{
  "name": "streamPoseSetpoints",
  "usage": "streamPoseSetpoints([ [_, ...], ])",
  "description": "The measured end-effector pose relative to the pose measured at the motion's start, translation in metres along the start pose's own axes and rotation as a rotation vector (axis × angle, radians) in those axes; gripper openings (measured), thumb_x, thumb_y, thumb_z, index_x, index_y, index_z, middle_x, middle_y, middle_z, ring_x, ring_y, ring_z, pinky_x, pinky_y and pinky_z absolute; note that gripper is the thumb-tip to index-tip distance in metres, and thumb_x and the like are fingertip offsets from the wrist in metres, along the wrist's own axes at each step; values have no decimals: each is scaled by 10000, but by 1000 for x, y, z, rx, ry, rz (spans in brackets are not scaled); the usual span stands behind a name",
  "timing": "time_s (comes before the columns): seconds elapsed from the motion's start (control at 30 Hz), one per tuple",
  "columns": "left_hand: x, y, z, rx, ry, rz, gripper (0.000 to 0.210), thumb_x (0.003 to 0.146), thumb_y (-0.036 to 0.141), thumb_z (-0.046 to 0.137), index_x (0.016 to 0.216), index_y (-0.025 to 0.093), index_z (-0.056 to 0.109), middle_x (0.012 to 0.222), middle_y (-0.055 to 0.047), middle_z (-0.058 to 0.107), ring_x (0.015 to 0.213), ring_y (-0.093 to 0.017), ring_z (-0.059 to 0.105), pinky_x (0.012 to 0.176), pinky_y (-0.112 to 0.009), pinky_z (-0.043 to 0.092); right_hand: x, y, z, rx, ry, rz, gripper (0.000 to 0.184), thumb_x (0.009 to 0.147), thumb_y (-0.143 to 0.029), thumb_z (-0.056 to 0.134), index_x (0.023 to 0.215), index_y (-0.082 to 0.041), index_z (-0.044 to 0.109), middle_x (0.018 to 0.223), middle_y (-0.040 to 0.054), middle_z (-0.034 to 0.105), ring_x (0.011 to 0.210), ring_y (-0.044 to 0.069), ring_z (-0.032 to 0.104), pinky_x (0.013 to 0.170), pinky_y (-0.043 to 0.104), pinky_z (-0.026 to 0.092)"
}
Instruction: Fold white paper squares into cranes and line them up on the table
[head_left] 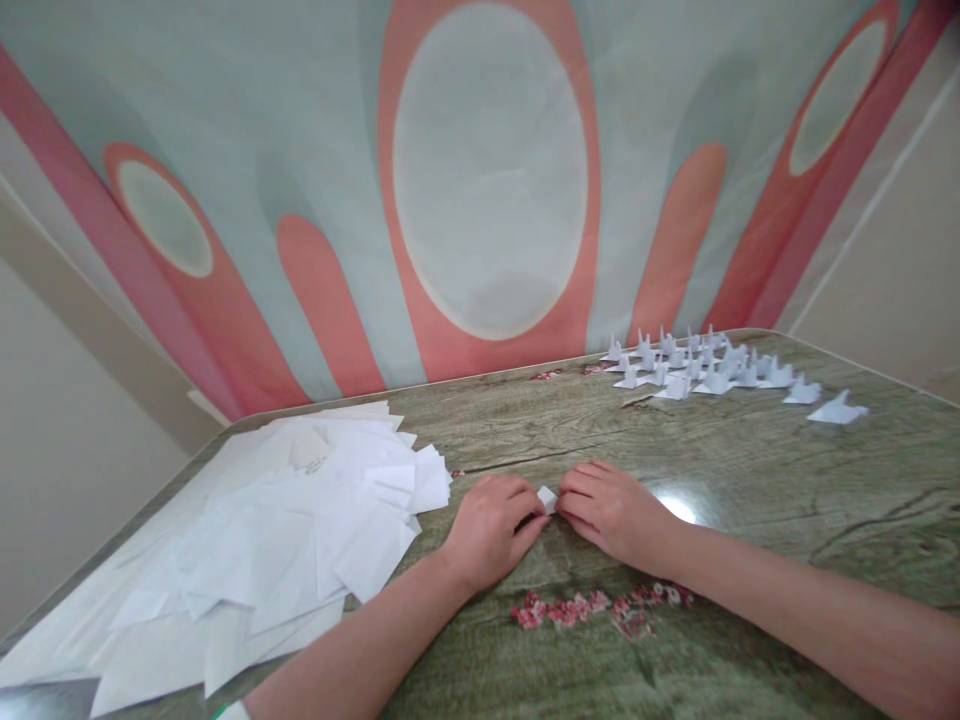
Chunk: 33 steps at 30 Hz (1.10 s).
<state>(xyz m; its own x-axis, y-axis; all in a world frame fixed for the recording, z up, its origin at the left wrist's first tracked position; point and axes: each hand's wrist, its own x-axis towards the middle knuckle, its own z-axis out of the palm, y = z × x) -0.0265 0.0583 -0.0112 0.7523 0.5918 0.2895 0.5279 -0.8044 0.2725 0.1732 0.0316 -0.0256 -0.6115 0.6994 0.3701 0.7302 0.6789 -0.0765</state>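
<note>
A small folded piece of white paper (pixel 547 499) sits between my two hands, low over the middle of the table. My left hand (pixel 495 525) grips its left side with thumb and fingers closed. On the other side my right hand (pixel 613 510) pinches the paper's right edge, the fingers bent together. Much of the paper is hidden by my fingers, so its exact folded shape cannot be made out.
A wide, loose heap of white paper sheets (pixel 262 540) covers the table's left side. Several folded paper cranes (pixel 716 378) stand at the back right. The wood-patterned table (pixel 750 660) has printed pink flowers (pixel 562 608). Behind it hangs a red and grey-green patterned backdrop (pixel 491 170).
</note>
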Motion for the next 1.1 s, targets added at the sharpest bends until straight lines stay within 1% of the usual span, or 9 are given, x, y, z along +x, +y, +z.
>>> streamPoseSetpoints([
  [0.13,0,2,-3,1,-18,9,115,853,244,497,819,187,591,874,-25,607,843,-167,538,767,-295,400,-1,6,1,171,-11,47,112,852,-188,509,794,-183,603,805,24,576,803,169,490,732,310,353],
  [0.3,-1,4,-4,-7,-25,-15,145,833,317,533,817,186,593,897,-31,600,851,-176,533,767,-300,407,1,13,1,449,10,122,61,825,-194,563,795,-181,614,831,20,560,818,147,504,740,277,379],
  [0.43,-1,4,-3,-52,-14,-47,149,861,269,484,818,187,600,861,-25,596,828,-160,536,759,-285,410,2,14,2,589,12,182,49,795,-186,599,750,-177,615,825,14,549,818,142,516,739,269,394],
  [0.53,0,4,-2,-107,7,-83,143,857,243,482,804,182,601,843,-26,590,823,-157,536,763,-277,411,2,16,3,665,8,225,35,778,-186,614,745,-176,624,839,15,546,822,142,525,740,269,404],
  [0.7,2,4,0,-182,27,-127,120,836,203,499,764,176,591,821,-24,581,818,-154,537,766,-266,413,3,18,2,710,-23,262,30,760,-181,623,738,-175,642,854,19,545,826,142,532,747,271,406],
  [0.87,3,2,2,-214,43,-166,116,823,190,505,744,178,590,791,-22,583,785,-150,543,739,-254,419,5,15,0,680,-18,278,45,758,-166,606,725,-169,637,847,24,554,821,143,529,748,274,401],
  [0.97,4,1,2,-219,49,-193,89,815,190,514,822,189,603,804,-19,597,779,-151,551,721,-249,424,7,13,2,647,-8,297,54,748,-156,602,704,-168,631,840,27,560,829,150,526,756,280,396],
  [1.03,4,1,2,-215,50,-210,110,813,192,520,887,197,601,817,-16,607,776,-151,555,709,-248,428,9,13,3,624,-8,313,61,739,-151,603,687,-168,628,835,29,567,831,156,525,759,286,393],
  [1.1,5,1,3,-199,47,-204,116,816,189,518,894,204,603,822,-11,612,779,-150,556,717,-251,428,10,13,5,604,-7,326,67,727,-146,605,667,-167,623,828,32,573,830,161,523,762,292,390],
])
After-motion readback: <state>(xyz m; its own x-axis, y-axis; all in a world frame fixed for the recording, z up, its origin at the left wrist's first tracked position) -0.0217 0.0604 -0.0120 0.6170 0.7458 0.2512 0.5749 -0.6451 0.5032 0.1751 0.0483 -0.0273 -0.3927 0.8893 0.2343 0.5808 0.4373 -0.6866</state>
